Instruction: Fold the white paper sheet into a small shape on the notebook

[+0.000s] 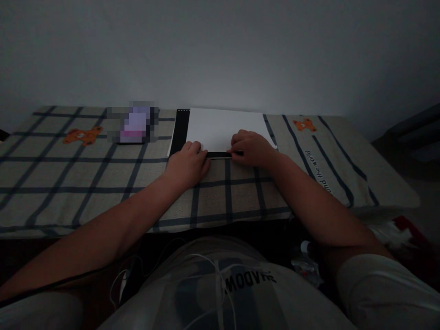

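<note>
A white sheet of paper (225, 128) lies over a notebook with black pages (180, 130), a row of small holes along its far edge. Black also shows as a thin strip along the near side of the sheet. My left hand (189, 165) is closed at the near left corner, fingers on top and thumb at the notebook's front edge. At the near right part of the paper, my right hand (252, 149) is curled, its thumb and fingertips pinched at the sheet's near edge. The exact contact under both hands is hard to see in the dim light.
A phone (135, 123), partly pixelated, is propped or lying at the left. The checked tablecloth (106, 183) carries orange bear prints. A pale wall (220, 55) rises behind the table. White cables hang over my shirt. A bottle with a white cap (305, 247) is below the table's front edge.
</note>
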Demonstrator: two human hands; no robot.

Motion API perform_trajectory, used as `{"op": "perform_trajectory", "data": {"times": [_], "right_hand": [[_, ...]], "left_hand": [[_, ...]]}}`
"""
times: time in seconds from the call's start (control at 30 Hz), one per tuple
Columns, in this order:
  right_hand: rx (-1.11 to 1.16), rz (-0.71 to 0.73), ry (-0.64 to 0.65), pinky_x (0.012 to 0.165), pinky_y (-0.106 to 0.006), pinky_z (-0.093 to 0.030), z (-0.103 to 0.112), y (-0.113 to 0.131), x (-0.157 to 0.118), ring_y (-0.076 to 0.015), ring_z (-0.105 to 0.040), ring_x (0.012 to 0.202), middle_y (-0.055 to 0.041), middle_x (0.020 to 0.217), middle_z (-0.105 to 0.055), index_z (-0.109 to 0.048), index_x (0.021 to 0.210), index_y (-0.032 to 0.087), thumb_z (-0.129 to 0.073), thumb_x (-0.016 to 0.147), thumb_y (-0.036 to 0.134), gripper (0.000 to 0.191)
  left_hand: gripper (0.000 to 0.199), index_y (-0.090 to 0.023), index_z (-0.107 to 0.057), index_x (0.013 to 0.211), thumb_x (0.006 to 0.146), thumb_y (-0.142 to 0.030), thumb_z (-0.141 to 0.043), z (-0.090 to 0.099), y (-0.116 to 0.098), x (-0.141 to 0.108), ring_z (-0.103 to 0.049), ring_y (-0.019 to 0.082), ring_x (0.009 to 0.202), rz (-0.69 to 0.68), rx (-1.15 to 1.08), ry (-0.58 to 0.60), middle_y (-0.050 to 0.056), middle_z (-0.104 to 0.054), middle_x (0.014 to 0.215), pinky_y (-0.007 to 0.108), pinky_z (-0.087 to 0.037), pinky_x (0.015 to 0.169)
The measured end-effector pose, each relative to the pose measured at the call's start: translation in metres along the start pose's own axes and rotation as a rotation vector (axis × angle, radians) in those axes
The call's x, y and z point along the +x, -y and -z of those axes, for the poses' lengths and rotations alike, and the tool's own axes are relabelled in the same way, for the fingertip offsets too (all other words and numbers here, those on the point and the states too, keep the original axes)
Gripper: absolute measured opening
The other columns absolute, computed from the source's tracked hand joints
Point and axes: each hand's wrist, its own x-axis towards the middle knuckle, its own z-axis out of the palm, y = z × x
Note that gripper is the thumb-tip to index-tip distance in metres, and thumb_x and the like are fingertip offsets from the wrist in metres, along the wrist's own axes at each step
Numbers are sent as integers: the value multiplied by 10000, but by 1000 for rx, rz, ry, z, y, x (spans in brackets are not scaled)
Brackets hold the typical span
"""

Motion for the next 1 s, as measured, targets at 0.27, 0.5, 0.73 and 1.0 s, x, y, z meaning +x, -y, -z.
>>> {"op": "perform_trajectory", "data": {"times": [0.27, 0.5, 0.73, 1.0], "right_hand": [[50, -64, -2, 771, -374, -422, 2, -10, -6, -259, -608, 934, -102, 975, -735, -769, 838, 180, -587, 850, 237, 191], [157, -176, -3, 783, -352, -423, -1, -27, -7, -210, -592, 835, -75, 888, -707, -744, 881, 183, -597, 888, 267, 169], [257, -91, 54, 812, -353, -434, -8, -38, -3, -208, -586, 842, -65, 854, -687, -726, 849, 186, -661, 881, 312, 146], [280, 3, 37, 917, -383, -406, -12, -28, 4, -223, -567, 899, -85, 914, -689, -694, 878, 180, -584, 936, 288, 165]], "left_hand": [[460, -102, -758, 1038, 1067, -311, -349, -9, 6, 0, -601, 327, 1131, 51, -3, -88, 195, -687, 1127, 436, -564, 843], [424, -102, -773, 1016, 1030, -300, -398, -11, 13, 0, -592, 348, 1107, 34, 10, -126, 205, -665, 1103, 488, -549, 856], [393, -82, -703, 1222, 1004, -290, -451, -5, 11, 0, -568, 388, 1156, 20, -37, -185, 234, -629, 1242, 542, -519, 895], [435, -117, -608, 1425, 1066, -221, -387, -21, 7, 5, -556, 283, 1361, -513, -117, -107, 148, -634, 1442, 442, -462, 1140]]}}
